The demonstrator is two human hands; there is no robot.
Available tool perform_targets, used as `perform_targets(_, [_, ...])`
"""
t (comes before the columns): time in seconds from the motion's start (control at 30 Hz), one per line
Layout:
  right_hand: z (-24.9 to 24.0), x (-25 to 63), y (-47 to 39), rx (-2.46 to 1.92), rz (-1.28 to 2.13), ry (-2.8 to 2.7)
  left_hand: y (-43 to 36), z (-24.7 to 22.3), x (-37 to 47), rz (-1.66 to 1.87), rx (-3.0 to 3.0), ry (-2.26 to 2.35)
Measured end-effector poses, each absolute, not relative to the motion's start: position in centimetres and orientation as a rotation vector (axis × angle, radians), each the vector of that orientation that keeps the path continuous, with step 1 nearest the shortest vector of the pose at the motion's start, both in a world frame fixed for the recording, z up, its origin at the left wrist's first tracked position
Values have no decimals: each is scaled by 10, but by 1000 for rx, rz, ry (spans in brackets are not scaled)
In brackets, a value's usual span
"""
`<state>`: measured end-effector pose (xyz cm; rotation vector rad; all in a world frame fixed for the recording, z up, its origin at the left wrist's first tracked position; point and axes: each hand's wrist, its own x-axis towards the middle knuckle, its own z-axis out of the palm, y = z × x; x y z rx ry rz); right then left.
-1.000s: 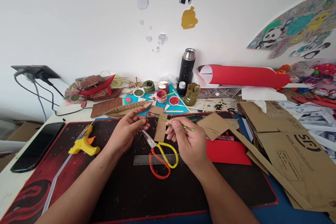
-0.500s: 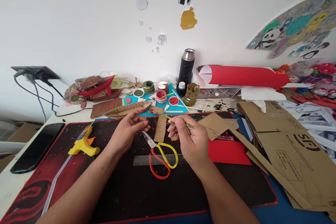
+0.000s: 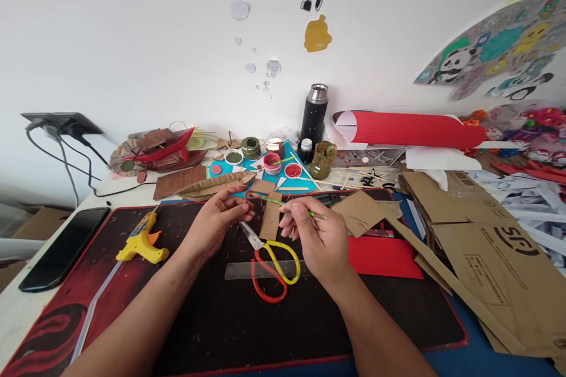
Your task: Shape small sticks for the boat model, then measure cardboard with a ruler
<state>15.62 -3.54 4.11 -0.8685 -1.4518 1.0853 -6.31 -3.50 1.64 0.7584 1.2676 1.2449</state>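
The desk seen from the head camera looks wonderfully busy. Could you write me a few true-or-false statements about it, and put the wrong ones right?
1. The right hand holds a thin green brush. True.
2. The left hand grips the phone. False: it holds a thin reddish-brown piece at its fingertips, and the phone lies at the left of the desk.
3. The yellow glue gun lies to the left of the scissors. True.
4. Both scissor handles are the same colour. False: one is red, the other yellow.
5. The black flask lies on its side. False: it stands upright.
6. The red roll is to the right of the flask. True.
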Motion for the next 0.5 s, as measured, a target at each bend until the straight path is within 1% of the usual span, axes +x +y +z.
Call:
perform_targets(0.27, [40,159,-35,-892,1068,-1431,-33,19,-70,1310,784,1290])
perform_targets(0.5, [43,160,-35,-864,1107,-1410,-15,54,-98,1343,965,1389])
